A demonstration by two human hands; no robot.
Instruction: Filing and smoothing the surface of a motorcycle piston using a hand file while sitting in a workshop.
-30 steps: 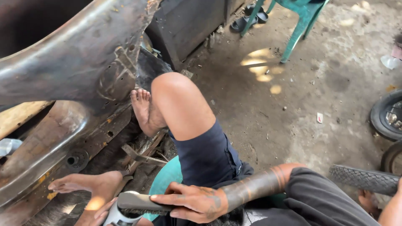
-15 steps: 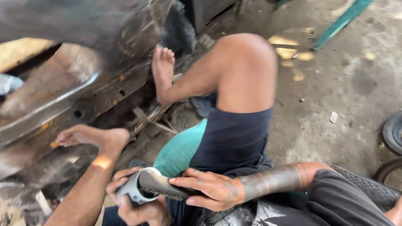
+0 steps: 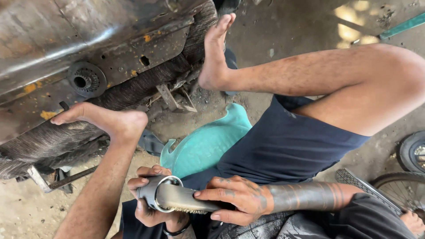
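Observation:
My left hand is wrapped around a small grey metal can with a ring-shaped rim, low in the head view. My tattooed right hand grips a grey-backed brush with short bristles on its underside. The brush's tip sits in the mouth of the can. Both hands are in front of my lap, above dark shorts. My two bare feet press against a rusty, dented metal vehicle body ahead of me.
I sit on a teal plastic stool on a dirt floor. A round toothed fitting is set in the metal body. Loose metal strips lie under it. Tyres and a spoked wheel are at the right edge.
The view has tilted down and closer to the metal body. My left hand has come up around the can, and the brush tip now sits in its mouth.

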